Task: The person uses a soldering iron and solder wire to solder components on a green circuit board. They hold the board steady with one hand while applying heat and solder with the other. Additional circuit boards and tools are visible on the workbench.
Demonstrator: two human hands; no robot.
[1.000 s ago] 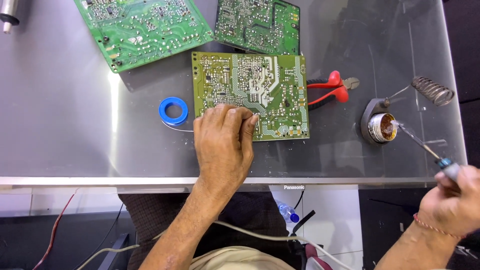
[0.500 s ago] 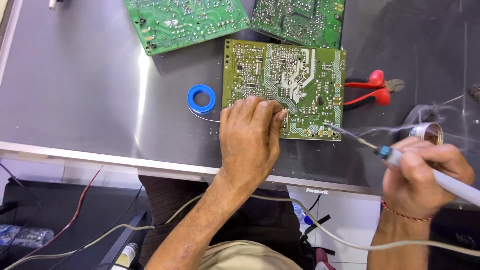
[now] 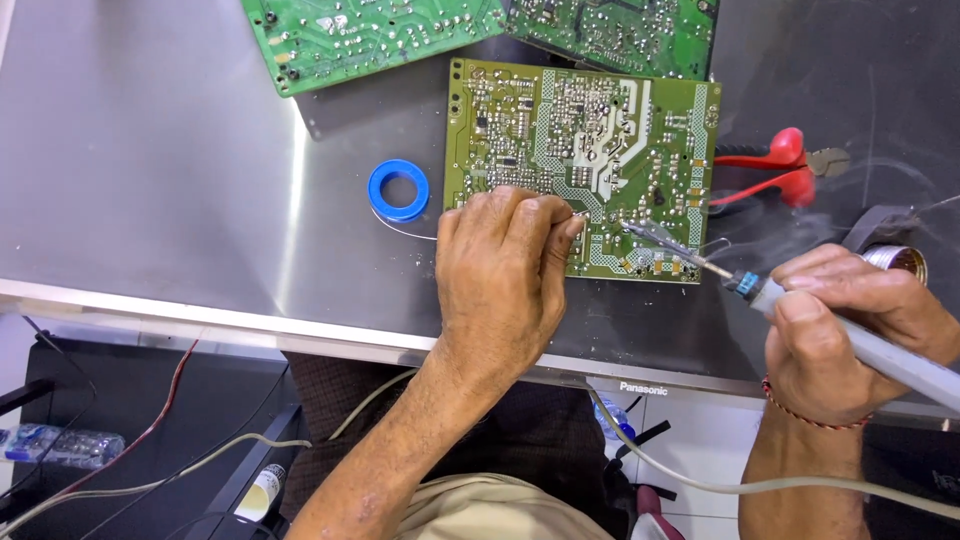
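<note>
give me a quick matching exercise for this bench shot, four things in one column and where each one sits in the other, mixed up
Things:
1. soldering iron
2. solder spool
3. red-handled cutters
4. middle circuit board

Places:
A. on the table just left of the middle board, blue ring lying flat
B. under the left hand, which rests on its lower left part
C. gripped in the right hand, tip over the board's lower right
D. on the table at the board's right edge

Pairs: 1-C, 2-A, 3-D, 4-B
</note>
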